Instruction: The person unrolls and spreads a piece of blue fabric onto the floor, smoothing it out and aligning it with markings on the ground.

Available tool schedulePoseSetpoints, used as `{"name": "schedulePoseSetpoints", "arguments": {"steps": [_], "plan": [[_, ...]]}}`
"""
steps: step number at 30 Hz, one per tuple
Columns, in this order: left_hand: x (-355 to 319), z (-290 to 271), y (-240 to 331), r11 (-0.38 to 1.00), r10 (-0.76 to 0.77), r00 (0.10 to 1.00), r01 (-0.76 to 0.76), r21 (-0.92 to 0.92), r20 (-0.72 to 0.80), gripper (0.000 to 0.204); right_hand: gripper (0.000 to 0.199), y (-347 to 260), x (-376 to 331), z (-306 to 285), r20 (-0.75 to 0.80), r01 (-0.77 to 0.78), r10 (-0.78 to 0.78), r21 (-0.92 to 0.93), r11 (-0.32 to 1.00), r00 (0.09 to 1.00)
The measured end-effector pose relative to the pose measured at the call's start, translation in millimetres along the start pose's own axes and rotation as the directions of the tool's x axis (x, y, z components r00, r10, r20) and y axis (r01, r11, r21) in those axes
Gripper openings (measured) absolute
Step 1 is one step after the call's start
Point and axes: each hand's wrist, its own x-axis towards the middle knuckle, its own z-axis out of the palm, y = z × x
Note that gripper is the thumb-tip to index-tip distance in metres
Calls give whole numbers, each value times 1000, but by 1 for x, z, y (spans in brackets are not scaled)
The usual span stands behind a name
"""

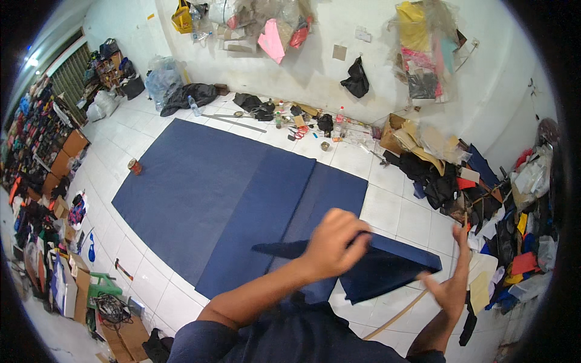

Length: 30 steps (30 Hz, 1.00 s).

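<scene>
My left hand [339, 242] is closed on a folded piece of dark navy fabric [387, 266], lifted above the floor in front of me. The piece hangs from the fingers, with one end toward the left and a wider folded flap toward the right. Beside the flap's right corner, my right hand [451, 284] is open, fingers stretched away and thumb apart, close to the cloth; whether the thumb touches it I cannot tell. Below lies a large navy cloth [200, 181], spread flat on white tiles with overlapping layers at its right part.
A small tin [134, 166] stands on the cloth's left edge. Red-handled scissors [298, 132], bottles and a metal ruler [236, 123] lie along the far wall. Scrap fabric [433, 181] heaps up at right. A wooden stick [396, 316] lies near me; a green stool [103, 284] stands left.
</scene>
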Motion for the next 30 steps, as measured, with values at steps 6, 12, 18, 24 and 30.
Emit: {"name": "schedulePoseSetpoints", "arguments": {"steps": [6,12,18,24,30], "plan": [[4,42,37,996,3,961,20,-81,277,43,33,1,-3,9,527,-173,69,150,974,847],[-75,-10,-28,899,-435,659,362,248,614,54,28,12,-16,-52,331,-368,280,245,897,901],[-105,-95,-32,874,-480,512,351,337,712,27,28,13,-2,-86,416,-359,207,330,873,886],[9,-152,-22,942,-261,836,113,315,483,28,37,75,29,-152,-45,-459,465,101,883,884],[213,-141,-92,760,-390,855,89,644,342,31,50,214,204,-104,45,-269,275,-101,958,961]]}}
